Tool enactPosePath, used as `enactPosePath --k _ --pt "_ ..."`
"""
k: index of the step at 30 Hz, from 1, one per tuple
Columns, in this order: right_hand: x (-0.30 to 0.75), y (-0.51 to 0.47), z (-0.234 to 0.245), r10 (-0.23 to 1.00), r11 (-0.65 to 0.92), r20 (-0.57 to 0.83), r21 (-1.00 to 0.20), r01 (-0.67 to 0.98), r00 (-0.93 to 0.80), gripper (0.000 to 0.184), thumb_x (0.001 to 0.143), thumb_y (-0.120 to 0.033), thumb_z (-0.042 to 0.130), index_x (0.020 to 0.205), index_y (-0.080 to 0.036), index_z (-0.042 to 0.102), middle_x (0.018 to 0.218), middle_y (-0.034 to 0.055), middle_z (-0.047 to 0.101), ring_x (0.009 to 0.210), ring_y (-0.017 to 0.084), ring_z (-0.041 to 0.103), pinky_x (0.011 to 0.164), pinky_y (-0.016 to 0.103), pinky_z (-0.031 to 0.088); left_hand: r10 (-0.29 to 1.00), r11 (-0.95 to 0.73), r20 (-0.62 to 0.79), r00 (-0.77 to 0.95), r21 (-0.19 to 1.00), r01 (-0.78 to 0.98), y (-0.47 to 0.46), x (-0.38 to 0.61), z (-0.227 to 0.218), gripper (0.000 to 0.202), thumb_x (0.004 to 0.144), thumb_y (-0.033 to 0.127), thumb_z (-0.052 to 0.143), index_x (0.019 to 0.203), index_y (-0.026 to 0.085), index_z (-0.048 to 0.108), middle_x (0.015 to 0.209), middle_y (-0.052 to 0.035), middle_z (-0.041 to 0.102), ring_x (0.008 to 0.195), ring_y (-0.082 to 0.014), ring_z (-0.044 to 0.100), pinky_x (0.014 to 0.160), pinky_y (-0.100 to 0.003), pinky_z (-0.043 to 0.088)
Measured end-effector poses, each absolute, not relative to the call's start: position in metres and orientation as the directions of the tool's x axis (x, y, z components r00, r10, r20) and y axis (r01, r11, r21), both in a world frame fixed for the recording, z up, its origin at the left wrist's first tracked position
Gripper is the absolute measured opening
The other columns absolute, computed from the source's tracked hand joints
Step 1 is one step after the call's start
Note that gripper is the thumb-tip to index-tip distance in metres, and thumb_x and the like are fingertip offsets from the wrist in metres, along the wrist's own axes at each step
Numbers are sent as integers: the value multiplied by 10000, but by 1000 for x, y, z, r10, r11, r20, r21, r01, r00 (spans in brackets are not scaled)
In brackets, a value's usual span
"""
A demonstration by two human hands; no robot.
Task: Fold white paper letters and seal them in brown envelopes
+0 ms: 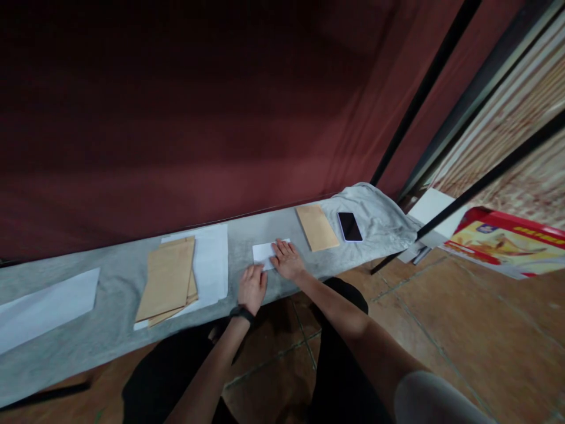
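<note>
A small white folded paper (261,252) lies on the grey cloth, partly covered by my hands. My right hand (288,260) rests flat on its right part, fingers spread. At its lower left edge is my left hand (252,288), a dark band on the wrist, its fingers bent and close together on the paper's edge. How the thumb sits there is hard to make out. To the right of my right hand lies a brown paper envelope (316,227). Left of my hands, several brown envelopes (166,277) are stacked on white sheets of paper (212,259).
A phone (350,227) lies at the right on the cloth-covered narrow table (117,288). Another white sheet (48,309) is at the far left. Behind stands a dark red wall (212,147). Black poles and a red-and-yellow box (507,241) are at the right.
</note>
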State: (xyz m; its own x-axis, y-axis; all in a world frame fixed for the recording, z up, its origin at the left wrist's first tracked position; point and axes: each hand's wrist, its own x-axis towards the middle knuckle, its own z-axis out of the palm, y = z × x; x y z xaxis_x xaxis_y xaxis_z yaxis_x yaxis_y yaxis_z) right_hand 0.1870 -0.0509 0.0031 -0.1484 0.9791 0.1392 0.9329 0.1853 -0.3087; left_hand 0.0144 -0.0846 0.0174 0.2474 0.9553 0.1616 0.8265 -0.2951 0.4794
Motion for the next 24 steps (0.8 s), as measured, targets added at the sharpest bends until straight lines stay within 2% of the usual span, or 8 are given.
enactPosePath --k 3,7,9,14,20,24 --pt "188 -53 3 972 216 160 -316 924 -173 517 1059 -380 392 1523 -154 428 1605 130 383 1506 246 345 1241 485 265 898 -440 209 387 453 776 -97 8 12 437 981 351 372 1311 207 619 1372 -152 626 1316 -319 533 1138 -489 373" --pt "190 -52 -1 966 235 181 -317 919 -184 509 1060 -370 380 1519 -157 438 1598 123 400 1503 250 350 1242 491 262 910 -413 143 390 394 821 -83 17 5 595 997 399 311 1505 121 443 1595 -179 405 1508 -325 314 1239 -523 210" --pt "191 -51 -3 967 234 171 -312 921 -187 506 1061 -353 374 1518 -145 440 1601 129 392 1504 249 348 1243 484 262 922 -377 61 383 378 846 -68 27 2 620 1002 416 292 1541 126 391 1630 -160 344 1539 -306 249 1252 -516 177" --pt "195 -49 -3 965 256 135 -288 923 -226 493 1051 -286 376 1522 -157 441 1616 115 362 1508 233 342 1251 443 252 929 -334 -44 366 318 887 -33 48 -4 598 1019 405 243 1561 189 371 1645 -116 318 1551 -269 213 1253 -514 168" --pt "196 -46 -8 974 211 150 -336 918 -169 528 1060 -381 358 1527 -146 434 1620 101 359 1500 246 355 1255 440 235 960 -280 11 281 142 950 -25 41 -12 646 1032 396 184 1580 73 294 1667 -140 239 1560 -253 181 1269 -467 151" --pt "195 -47 -11 985 120 159 -356 927 -66 553 1057 -382 357 1533 -107 414 1618 128 354 1510 255 333 1251 446 233 972 -237 23 236 93 967 -26 34 -16 642 1027 391 227 1583 77 290 1658 -131 273 1553 -247 210 1271 -448 165"
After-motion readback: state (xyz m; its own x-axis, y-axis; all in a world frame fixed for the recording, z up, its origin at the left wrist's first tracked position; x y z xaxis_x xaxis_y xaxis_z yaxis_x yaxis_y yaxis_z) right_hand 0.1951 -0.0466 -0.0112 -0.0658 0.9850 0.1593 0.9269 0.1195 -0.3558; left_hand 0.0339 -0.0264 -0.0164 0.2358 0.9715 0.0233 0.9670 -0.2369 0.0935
